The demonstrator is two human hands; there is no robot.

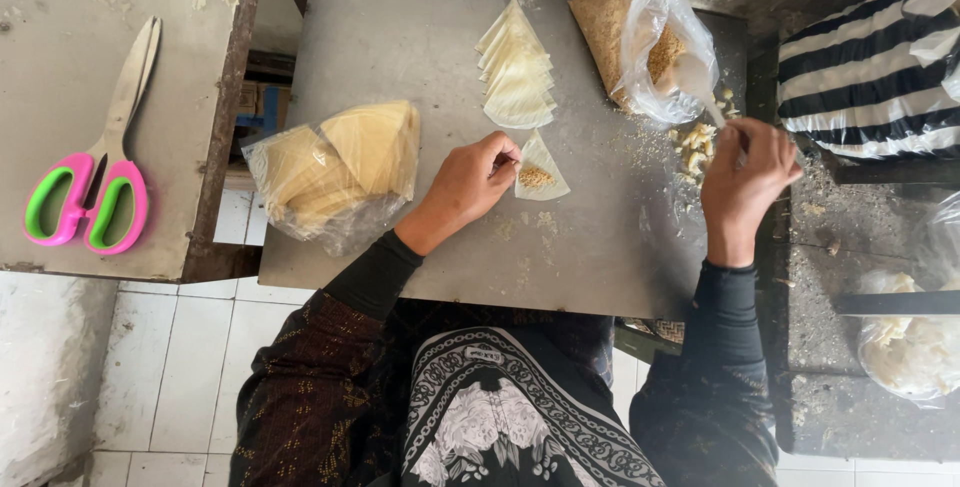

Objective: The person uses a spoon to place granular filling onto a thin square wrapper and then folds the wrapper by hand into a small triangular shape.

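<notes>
My left hand [470, 187] rests on the metal table [420, 57] and pinches the left edge of a triangular pastry wrapper [541, 169] with a small heap of crumbly filling on it. My right hand [745, 172] grips the handle of a white plastic spoon [697, 82], whose bowl is inside a clear plastic bag of brown crumb filling [655, 52]. A row of several overlapping triangular wrappers [517, 72] lies just beyond the one being held.
A clear bag of stacked wrappers [335, 169] lies left of my left hand. Spilled crumbs [695, 145] dot the table near my right hand. Pink-and-green scissors [95, 162] lie on the left table. A striped cloth [870, 72] and another bag [910, 347] sit at right.
</notes>
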